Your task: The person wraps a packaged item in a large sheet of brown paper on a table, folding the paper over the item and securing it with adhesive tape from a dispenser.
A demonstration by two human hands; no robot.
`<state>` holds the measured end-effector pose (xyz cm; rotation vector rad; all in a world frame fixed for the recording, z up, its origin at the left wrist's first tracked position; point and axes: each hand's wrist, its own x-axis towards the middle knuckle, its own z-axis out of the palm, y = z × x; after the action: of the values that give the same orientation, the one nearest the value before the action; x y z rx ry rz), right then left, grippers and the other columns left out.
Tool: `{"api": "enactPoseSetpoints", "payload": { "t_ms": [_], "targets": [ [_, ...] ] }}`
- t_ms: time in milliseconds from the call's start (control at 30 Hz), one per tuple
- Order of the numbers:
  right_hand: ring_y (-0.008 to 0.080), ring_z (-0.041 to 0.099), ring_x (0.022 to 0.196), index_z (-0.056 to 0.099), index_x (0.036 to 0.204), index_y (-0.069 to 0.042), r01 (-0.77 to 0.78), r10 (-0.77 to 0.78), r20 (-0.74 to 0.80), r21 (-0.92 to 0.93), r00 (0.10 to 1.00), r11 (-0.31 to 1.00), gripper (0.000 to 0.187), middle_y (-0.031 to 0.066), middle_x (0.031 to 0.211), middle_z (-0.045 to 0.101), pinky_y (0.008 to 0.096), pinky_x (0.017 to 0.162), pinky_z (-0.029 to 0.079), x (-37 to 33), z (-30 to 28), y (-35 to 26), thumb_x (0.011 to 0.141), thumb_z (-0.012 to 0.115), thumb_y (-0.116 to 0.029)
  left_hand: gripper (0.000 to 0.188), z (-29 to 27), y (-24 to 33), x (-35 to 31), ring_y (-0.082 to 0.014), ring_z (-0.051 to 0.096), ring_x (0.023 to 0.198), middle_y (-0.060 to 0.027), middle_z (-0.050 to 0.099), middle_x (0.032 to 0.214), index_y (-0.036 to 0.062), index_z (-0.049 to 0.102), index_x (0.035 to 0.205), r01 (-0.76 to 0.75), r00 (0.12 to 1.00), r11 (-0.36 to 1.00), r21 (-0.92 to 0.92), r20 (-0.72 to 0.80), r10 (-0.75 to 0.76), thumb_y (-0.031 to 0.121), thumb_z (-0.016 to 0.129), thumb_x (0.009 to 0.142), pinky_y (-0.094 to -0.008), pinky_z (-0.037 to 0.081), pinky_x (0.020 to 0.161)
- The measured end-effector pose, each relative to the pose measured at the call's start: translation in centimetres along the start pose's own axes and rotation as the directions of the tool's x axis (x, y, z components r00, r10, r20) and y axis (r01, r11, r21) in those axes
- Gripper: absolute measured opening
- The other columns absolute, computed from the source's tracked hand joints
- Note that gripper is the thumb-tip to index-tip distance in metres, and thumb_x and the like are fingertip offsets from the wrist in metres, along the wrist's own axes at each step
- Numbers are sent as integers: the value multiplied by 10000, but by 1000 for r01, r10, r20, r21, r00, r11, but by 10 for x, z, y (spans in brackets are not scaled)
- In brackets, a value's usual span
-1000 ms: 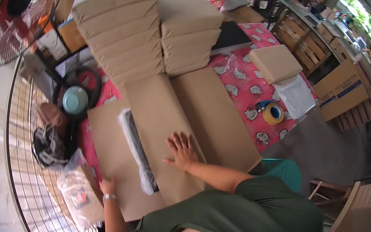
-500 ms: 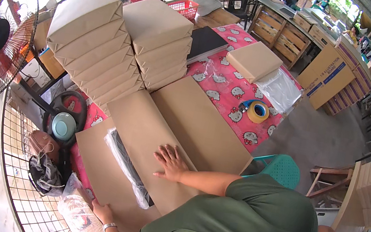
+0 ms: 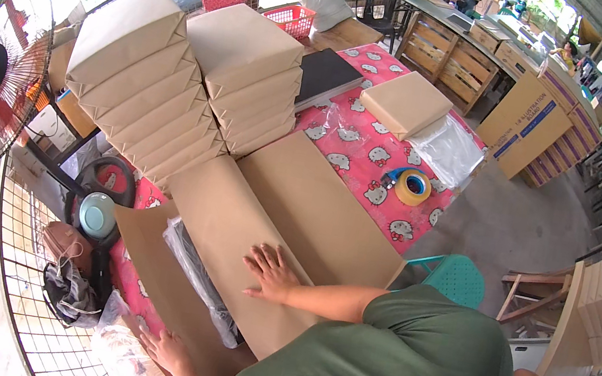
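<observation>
R. hand (image 3: 270, 273) is laid flat, fingers apart, on ctr. panel of brown paper (image 3: 239, 217). L. hand (image 3: 167, 352) is placed at L. flap edge; whether edge is pinched cannot be told. Paper is plain and smooth, w/ L. flap curled up. Dark pack (image 3: 199, 275) in clear film is exposed btwn. flap and panel. Paper is supported on pink table cover (image 3: 356, 178), near wrapped stacks (image 3: 148, 93).
</observation>
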<state>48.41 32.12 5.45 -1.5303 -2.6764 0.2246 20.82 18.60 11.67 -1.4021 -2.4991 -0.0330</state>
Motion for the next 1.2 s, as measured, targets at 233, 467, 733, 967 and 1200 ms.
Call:
{"api": "enactPoseSetpoints", "payload": {
  "t_ms": [233,467,733,967,1200],
  "targets": [
    [361,78,1417,179,1479,-114,-1,0,18,19,1000,1000,844,162,1527,157,583,1113,34,0,0,0,867,308,-681,227,0,24,9,-308,436,1251,-148,436,1386,52,659,1006,-56,959,997,-60,276,71,172,568,836,-459,402,954],
    [354,76,1418,168,1483,-123,-18,18,49,-1,999,1000,844,153,1534,139,579,1115,32,0,-2,0,866,299,-684,301,3,34,26,-330,593,1045,-229,522,1261,-30,595,1092,34,768,988,-150,637,70,121,553,836,-450,501,803],
    [351,87,1416,182,1480,-123,-18,18,27,13,999,1000,841,150,1534,141,578,1115,26,-1,-5,0,866,296,-686,514,5,35,2,-385,435,1239,-248,171,1498,-73,392,1331,105,935,990,-97,350,-65,120,479,863,-479,395,984],
    [351,84,1415,190,1478,-124,-17,17,3,17,1000,1000,846,150,1533,147,584,1112,36,0,1,-2,859,319,-687,294,51,8,-15,-384,271,1358,-298,236,1457,-23,575,1030,4,905,937,-348,401,145,144,588,788,-466,246,1099],
    [344,103,1414,234,1467,-135,-25,25,-2,50,1000,998,836,141,1527,176,580,1115,40,0,0,-2,845,372,-676,163,-22,76,16,-430,328,1315,-419,363,1296,-57,536,687,83,816,493,-866,343,465,90,596,723,-380,374,1003]
  ]
}}
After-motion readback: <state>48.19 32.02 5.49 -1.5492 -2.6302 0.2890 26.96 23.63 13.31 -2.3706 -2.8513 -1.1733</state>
